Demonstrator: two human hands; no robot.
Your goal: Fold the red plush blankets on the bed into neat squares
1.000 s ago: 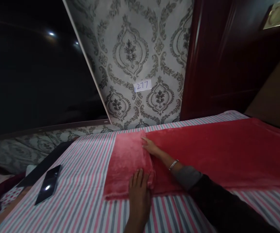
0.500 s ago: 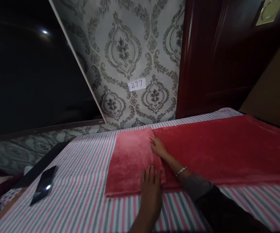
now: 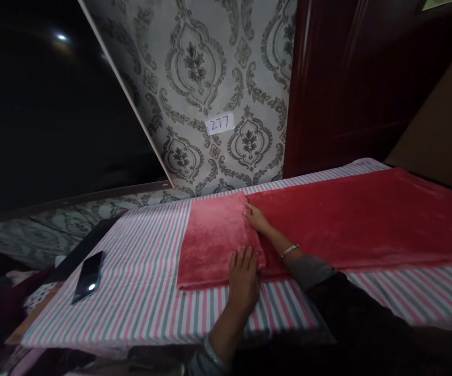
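A red plush blanket lies lengthwise across a striped sheet, its left end folded over into a lighter, squarish flap. My left hand rests on the near right part of that flap, fingers stretched out flat and nothing held. Farther back, my right hand, with a silver bangle on its wrist, touches the flap's right edge. Its fingertips lie at the fold line with the fingers somewhat apart.
Pink, grey and white stripes cover the sheet. A dark phone lies at the left. Behind stand a large black screen, a patterned wall bearing a paper marked 277, and a dark red wooden panel.
The view has shifted, so blanket and hands appear higher and the bed's near edge shows. Both hands stay at about the same places on the folded flap.
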